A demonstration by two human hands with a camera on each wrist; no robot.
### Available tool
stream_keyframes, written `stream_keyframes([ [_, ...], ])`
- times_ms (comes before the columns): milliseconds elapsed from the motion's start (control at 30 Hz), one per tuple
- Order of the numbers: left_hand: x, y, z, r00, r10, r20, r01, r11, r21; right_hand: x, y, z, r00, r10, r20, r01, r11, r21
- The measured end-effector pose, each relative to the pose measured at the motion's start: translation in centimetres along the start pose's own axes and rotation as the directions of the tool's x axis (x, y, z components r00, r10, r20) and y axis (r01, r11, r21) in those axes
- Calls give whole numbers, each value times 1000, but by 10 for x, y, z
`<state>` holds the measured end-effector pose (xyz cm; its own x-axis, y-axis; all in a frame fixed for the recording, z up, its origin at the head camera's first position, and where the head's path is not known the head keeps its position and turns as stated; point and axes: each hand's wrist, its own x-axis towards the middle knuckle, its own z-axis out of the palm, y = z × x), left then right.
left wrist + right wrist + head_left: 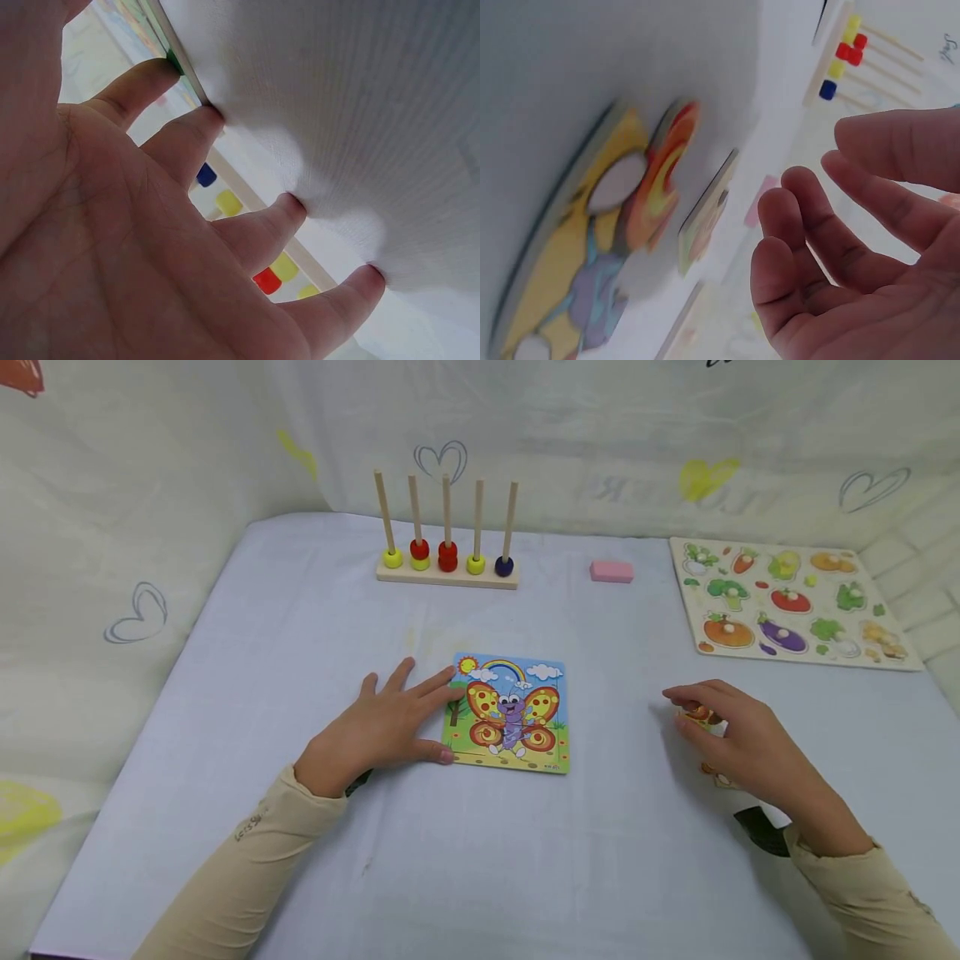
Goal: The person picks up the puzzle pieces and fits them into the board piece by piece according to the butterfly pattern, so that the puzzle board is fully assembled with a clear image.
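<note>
A butterfly picture puzzle (pixel 517 714) lies flat on the table in the head view. My left hand (pixel 378 727) spreads its fingers at the puzzle's left side, thumb and some fingertips touching its edge. In the left wrist view other fingertips press on the tabletop. My right hand (pixel 742 743) hovers over loose puzzle pieces (pixel 701 717), partly hiding them. From the right wrist view, its fingers are loosely bent with nothing between them. A yellow, orange and purple piece (pixel 577 262) lies below, and a smaller piece (pixel 705 214) lies farther off.
A wooden bead stacker (pixel 447 572) with five pegs stands at the back. Right of it are a pink block (pixel 611 572) and a vegetable knob puzzle board (pixel 795 602). A white cloth (pixel 480 860) covers the table, and patterned curtain (pixel 525 435) hangs behind.
</note>
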<state>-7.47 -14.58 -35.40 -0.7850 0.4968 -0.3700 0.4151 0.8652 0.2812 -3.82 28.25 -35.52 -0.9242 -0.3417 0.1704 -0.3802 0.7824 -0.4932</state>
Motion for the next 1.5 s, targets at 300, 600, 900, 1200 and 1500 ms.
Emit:
stream_keyframes([
  [300,1,-1,1,1000,-1,1,1,1000,-2,-6,20,-11,994,97,53,-94,994,-46],
  [600,0,-1,1,1000,-1,0,1,1000,-2,-5,28,-13,962,234,142,-224,971,-85],
  [900,1,0,1,1000,-6,8,6,1000,1,-2,33,-12,946,266,187,-249,962,-110],
  [1200,1,0,1,1000,1,3,-1,1000,3,-2,33,-14,928,307,209,-290,951,-110],
  [1500,0,0,0,1000,-7,6,7,1000,-7,-18,40,-30,898,323,300,-297,946,-128],
])
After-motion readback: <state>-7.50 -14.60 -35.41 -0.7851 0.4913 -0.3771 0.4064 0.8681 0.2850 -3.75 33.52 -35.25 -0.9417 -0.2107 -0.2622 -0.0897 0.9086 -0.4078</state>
